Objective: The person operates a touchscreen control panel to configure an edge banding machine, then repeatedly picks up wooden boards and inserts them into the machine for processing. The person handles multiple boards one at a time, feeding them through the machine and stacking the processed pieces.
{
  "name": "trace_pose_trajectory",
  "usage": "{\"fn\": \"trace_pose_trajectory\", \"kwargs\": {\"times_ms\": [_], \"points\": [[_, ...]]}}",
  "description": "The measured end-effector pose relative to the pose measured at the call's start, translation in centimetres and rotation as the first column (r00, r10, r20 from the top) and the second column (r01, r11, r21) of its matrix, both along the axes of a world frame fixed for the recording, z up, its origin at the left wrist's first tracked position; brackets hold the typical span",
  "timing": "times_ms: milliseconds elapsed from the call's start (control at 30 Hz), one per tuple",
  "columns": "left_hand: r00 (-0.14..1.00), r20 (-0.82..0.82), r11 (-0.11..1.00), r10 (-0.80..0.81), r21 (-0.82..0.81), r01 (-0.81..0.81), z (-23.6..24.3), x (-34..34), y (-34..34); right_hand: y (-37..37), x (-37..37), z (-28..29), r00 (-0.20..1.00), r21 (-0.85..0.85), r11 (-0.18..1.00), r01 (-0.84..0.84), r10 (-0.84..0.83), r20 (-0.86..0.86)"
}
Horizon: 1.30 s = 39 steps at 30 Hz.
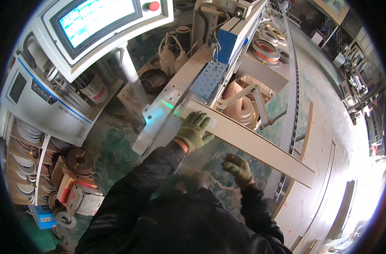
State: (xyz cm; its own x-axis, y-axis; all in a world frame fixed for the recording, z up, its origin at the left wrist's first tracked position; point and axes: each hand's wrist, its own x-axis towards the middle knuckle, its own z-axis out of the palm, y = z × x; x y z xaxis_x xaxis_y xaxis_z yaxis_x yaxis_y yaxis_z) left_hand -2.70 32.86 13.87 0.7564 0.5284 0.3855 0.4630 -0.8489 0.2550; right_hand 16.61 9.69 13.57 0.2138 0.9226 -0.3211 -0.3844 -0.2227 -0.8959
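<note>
A long, narrow cream-coloured board (pixel 256 144) runs from the machine's bed down toward the right. My left hand (pixel 194 130), in a green knit glove, grips the near edge close to the board's left end. Its fingers lie over the top face, and the thumb sits by the near edge. A small pale label shows on the board beside the fingertips. My right hand (pixel 238 170), gloved alike, hovers below the board without touching it; its fingers are loosely bent and apart, with nothing in them. Green light falls on the metal bed (pixel 163 122) left of the board.
A control panel (pixel 146 23) with a lit screen stands at upper left on a pale post. Beyond the board are a perforated blue plate (pixel 208 79) and a box (pixel 261 70) holding rolls. Large flat boards (pixel 311 194) are stacked at right. Tape rolls (pixel 80 161) lie at left.
</note>
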Motion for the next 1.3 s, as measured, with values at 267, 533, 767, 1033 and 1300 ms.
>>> {"fn": "trace_pose_trajectory", "kwargs": {"times_ms": [267, 533, 767, 1033, 1300], "points": [[0.991, 0.115, 0.998, -0.068, 0.004, 0.068, 0.7, -1.0, 0.8, 8.9, -0.3, -4.7, 0.803, 0.039, 0.903, 0.427, -0.359, -0.475], [0.860, 0.060, 0.861, 0.507, -0.089, -0.501, 1.3, -10.0, 7.4, 12.8, 1.1, -5.7, 0.778, 0.118, 0.840, 0.529, -0.426, -0.461], [0.847, -0.105, 0.840, 0.521, -0.108, -0.531, 1.7, -10.6, 8.0, 15.2, 0.6, -4.8, 0.817, 0.159, 0.862, 0.482, -0.376, -0.438], [0.845, -0.032, 0.845, 0.533, -0.033, -0.534, 1.3, -10.5, 8.1, 14.6, 0.4, -4.3, 0.843, 0.047, 0.910, 0.411, -0.360, -0.400], [0.860, -0.032, 0.847, 0.509, -0.156, -0.508, 0.9, -10.4, 8.5, 15.7, -0.4, -6.0, 0.811, 0.060, 0.909, 0.412, -0.336, -0.479]]}}
